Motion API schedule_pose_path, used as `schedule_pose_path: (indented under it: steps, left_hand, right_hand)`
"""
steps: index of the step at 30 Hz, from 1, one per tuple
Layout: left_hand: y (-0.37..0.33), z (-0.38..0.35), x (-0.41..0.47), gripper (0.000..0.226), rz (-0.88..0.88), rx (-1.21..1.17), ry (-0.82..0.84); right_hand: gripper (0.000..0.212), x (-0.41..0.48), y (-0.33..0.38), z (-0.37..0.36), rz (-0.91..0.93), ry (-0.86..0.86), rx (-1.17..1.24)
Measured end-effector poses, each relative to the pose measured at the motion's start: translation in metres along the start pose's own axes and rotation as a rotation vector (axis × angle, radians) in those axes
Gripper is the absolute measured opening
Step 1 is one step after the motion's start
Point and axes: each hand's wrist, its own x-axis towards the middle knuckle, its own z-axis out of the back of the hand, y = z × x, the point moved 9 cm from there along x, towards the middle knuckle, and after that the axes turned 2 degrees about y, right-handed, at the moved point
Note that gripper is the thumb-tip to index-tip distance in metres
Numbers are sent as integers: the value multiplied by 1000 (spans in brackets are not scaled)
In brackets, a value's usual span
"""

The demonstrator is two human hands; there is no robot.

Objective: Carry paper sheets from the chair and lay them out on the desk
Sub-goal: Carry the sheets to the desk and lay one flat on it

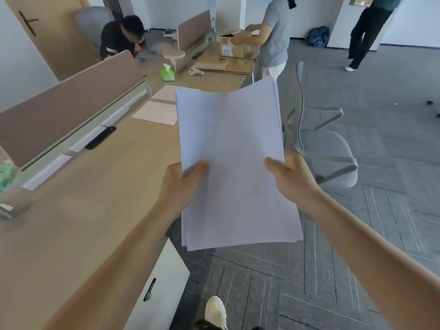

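Two-handed: keep left hand (183,184) and right hand (289,177) clamped on paper stack (233,144), level; swing over counter (107,198), lay beside pink sheets (157,113).

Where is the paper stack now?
Centre of the head view: the paper stack is held between the left hand and right hand, beside the desk edge.

You have a brown partition screen (71,103) along the left edge of the surface (107,198), with a slim black device (101,137) lying on the pale ledge at its foot. Toward the far end stand a green tissue pack (168,73) and, just beside it, a white controller (196,71); flattened cardboard (226,65) lies beyond. A white cabinet (166,270) sits under the right edge. Note a blue bag (317,36) on the carpet (309,282) by the far wall.
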Motion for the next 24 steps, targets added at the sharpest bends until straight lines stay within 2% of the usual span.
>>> schedule_pose_path:
  steps: [7,13,15,21,24]
  left_hand:
    - [-3,-21,151,12,-7,23,23]
    - [22,-23,271,26,60,68,-91]
    - [29,-15,302,32,107,87,-180]
    - [53,44,344,23,242,29,-518]
    - [71,71,339,32,296,-55,-653]
  right_hand:
    - [29,155,-1,0,-5,19,-26]
    - [30,311,-20,-35,14,145,15]
    - [27,360,-15,-56,21,226,18]
    - [35,459,19,-153,99,586,168]
    - [16,482,37,-215,59,788,255]
